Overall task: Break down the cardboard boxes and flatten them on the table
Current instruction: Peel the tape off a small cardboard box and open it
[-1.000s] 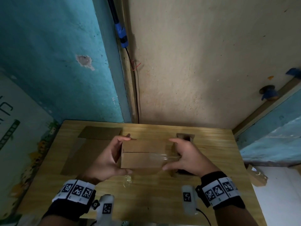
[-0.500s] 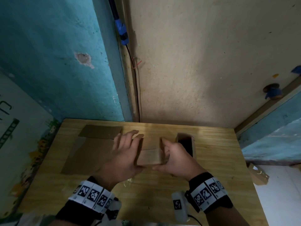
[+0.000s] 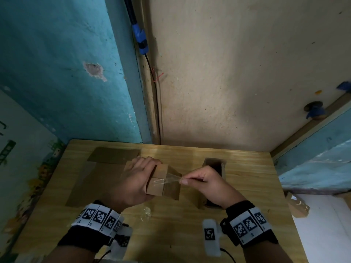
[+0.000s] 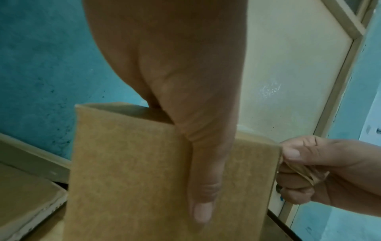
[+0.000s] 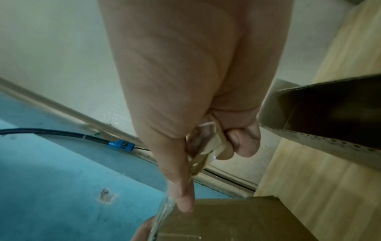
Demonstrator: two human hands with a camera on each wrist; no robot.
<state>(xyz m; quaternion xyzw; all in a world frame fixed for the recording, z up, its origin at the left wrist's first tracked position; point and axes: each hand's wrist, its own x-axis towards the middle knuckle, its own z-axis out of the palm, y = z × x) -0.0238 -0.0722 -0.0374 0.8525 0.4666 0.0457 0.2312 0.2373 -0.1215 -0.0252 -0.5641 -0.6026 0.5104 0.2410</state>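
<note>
Fingers of my left hand (image 3: 133, 182) wrap the small cardboard box (image 3: 160, 184) above the table (image 3: 247, 186) — my right hand (image 3: 204, 180) pinches clear tape (image 3: 171, 179) stretched off it; no readable print.

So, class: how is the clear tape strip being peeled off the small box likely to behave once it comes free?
The clear tape looks thin and bunches where the right hand pinches it, so probably floppy and very light. It likely clings to fingers. The small cardboard box, held by the left hand, seems stiff.

Left fingers (image 3: 146, 162) behind box (image 3: 161, 185)
</note>
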